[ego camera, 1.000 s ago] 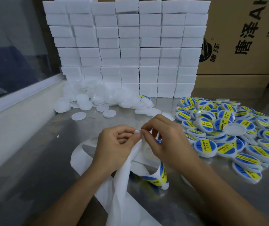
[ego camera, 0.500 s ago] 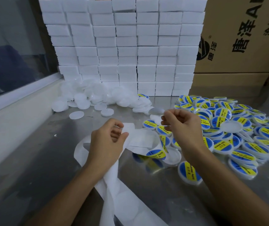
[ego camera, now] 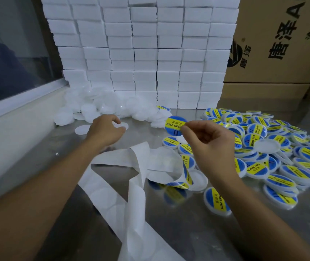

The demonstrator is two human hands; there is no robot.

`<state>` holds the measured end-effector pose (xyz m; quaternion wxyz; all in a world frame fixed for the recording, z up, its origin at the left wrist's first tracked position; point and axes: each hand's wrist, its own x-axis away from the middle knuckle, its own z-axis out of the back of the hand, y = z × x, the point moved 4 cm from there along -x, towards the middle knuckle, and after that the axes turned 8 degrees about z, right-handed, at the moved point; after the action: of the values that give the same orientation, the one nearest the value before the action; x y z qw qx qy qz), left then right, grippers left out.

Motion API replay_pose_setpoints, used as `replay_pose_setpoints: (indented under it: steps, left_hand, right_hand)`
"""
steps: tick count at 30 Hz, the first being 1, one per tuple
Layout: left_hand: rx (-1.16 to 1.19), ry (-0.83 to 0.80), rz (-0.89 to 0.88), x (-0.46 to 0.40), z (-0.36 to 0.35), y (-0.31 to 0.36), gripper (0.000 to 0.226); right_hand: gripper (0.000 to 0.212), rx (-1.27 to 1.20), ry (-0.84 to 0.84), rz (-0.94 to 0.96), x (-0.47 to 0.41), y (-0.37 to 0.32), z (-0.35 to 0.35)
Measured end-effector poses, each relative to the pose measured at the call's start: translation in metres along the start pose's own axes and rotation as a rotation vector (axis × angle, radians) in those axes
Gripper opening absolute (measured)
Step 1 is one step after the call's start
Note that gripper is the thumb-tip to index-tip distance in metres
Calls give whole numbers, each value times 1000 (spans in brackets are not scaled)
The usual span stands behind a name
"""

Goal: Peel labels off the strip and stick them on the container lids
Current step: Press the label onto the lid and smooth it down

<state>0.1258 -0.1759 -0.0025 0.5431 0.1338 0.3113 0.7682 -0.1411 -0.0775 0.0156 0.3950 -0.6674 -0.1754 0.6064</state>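
My right hand (ego camera: 210, 146) pinches one round blue-and-yellow label (ego camera: 174, 125) by its edge and holds it up above the table. My left hand (ego camera: 104, 129) is stretched out to the back left, its fingers and thumb curled round a blank white lid (ego camera: 122, 125) lying on the metal table (ego camera: 178, 232). The white backing strip (ego camera: 141, 162) lies loose and looped between my arms, with a few labels still on it (ego camera: 187, 174). No hand touches the strip.
A heap of blank white lids (ego camera: 97, 106) sits at the back left. Several labelled lids (ego camera: 274, 153) cover the right side. Stacked white boxes (ego camera: 150, 53) and cardboard cartons (ego camera: 274, 53) close off the back. A window ledge (ego camera: 15, 110) runs along the left.
My right hand peeled a label free and lifted it. My left hand let go of the strip, which dropped to the table, and reached forward to a blank lid.
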Motion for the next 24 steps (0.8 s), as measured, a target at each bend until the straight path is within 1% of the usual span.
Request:
replay_pose_setpoints:
  steps: [2,4,6,8,10,12,13,15,18,21,24]
  left_hand:
    - [-105,-112,4,-16,-8,-5,50]
    - [-197,-188,28,-28,-15,-12,60]
    - [-284,-239,54,-37,-20,-17,63]
    - [-336,-264,69,-41,-24,-19,60]
    - [-310,-220,62,-41,-25,-17,48]
    - [-196,-119,56,-41,-22,-15,26]
    - [-146,-88,55,-39,-21,-14,20]
    - [-93,-66,43,-34,-19,-12,22]
    - [-73,-50,0,-24,-14,-6,27]
    - [-17,23,-97,-10,-3,6,39]
    - [47,126,-220,12,15,26,39]
  right_hand:
    - [19,51,-18,58,1,0,-2]
    - [29,87,-10,102,1,0,-2]
    - [27,135,2,159,1,0,-1]
    - [22,160,10,192,1,0,-1]
    - [17,152,16,196,1,0,-1]
    - [12,141,16,192,1,-1,-1]
    - [10,140,17,192,1,-2,-1]
    - [8,139,21,186,2,-2,-1]
    - [8,130,19,177,2,-1,-1]
    - [10,127,22,175,3,-3,-1]
    - [6,113,20,158,4,-2,-1]
